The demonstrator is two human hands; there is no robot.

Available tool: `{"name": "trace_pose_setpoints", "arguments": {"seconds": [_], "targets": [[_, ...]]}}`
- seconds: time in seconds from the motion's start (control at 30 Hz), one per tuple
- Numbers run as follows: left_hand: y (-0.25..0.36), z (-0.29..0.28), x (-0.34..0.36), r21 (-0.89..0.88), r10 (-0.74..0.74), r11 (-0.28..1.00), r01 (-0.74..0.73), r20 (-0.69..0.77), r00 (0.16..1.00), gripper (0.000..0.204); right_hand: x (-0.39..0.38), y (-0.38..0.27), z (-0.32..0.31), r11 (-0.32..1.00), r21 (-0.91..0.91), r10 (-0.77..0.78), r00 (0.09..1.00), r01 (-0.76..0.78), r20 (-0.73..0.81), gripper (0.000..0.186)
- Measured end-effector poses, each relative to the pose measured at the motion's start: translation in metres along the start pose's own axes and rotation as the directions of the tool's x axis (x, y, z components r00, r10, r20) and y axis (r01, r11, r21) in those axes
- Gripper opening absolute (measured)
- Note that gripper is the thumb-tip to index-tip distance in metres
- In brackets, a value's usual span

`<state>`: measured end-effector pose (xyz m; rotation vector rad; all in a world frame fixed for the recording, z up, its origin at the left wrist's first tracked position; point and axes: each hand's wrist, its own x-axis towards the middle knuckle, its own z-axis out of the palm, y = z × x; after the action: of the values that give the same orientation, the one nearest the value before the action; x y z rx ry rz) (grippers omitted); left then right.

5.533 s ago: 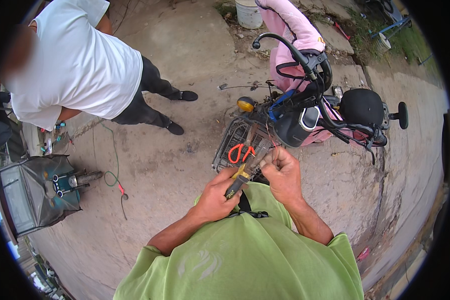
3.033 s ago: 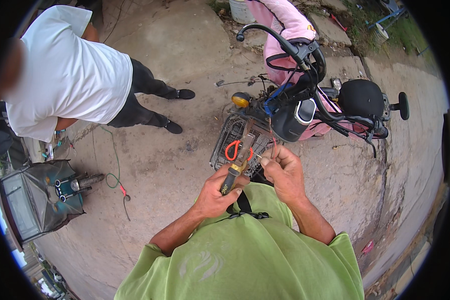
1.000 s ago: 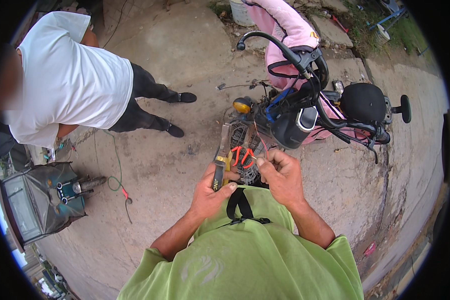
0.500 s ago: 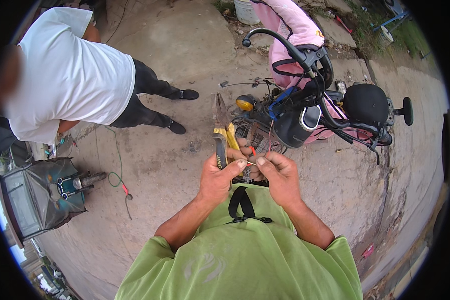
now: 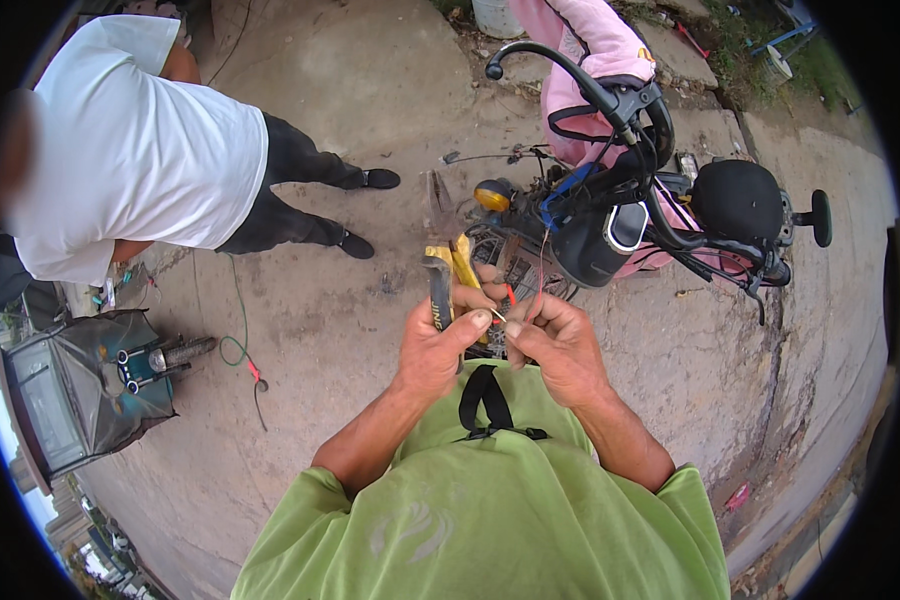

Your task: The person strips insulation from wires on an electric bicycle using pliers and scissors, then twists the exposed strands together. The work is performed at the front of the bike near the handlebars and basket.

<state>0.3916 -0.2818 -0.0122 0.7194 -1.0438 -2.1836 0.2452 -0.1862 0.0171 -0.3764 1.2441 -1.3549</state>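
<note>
My left hand (image 5: 436, 345) is closed around a pair of pliers (image 5: 438, 285) with yellow and black handles, its jaws pointing away from me. The thumb and fingers of that hand also pinch a thin wire (image 5: 499, 315). Close beside it, my right hand (image 5: 558, 345) is closed in a pinch on the wire, its fingertips nearly touching the left ones. A small red piece (image 5: 511, 294) shows between the hands. Another thin reddish wire (image 5: 541, 270) runs from my right fingers up towards the motorbike's front. Parts of the wires are hidden by my fingers.
Just ahead to the right stands a motorbike (image 5: 595, 245) with handlebars, an orange lamp (image 5: 492, 195) and a pink cover (image 5: 580, 90). A person in a white shirt (image 5: 150, 140) stands at the left. Below them are a covered three-wheeler (image 5: 90, 385) and a green cable (image 5: 235, 300).
My right hand has turned slightly and its fingers have shifted on the wire. The left hand keeps its hold on the pliers, almost in place.
</note>
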Motion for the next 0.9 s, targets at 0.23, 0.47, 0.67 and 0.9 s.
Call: {"name": "trace_pose_setpoints", "arguments": {"seconds": [0.23,0.47,0.67,0.9], "targets": [[0.018,-0.029,-0.031,0.689,0.047,0.721,-0.068,0.05,0.998,0.041,0.003,-0.015,-0.001,0.994,-0.071,-0.092,0.987,0.083,-0.134,0.01],[0.015,-0.025,-0.058,0.755,-0.15,0.655,-0.026,0.163,0.975,0.047,0.006,-0.011,0.0,0.98,-0.132,-0.167,0.977,0.15,-0.133,0.01],[0.018,-0.012,-0.053,0.761,-0.106,0.643,-0.089,0.204,0.973,0.043,0.006,-0.001,0.0,0.967,-0.199,-0.182,0.978,0.159,-0.105,0.014],[0.008,-0.011,-0.048,0.735,-0.091,0.67,-0.105,0.222,0.971,0.025,0.002,-0.009,0.002,0.962,-0.232,-0.169,0.981,0.143,-0.099,0.017]]}}
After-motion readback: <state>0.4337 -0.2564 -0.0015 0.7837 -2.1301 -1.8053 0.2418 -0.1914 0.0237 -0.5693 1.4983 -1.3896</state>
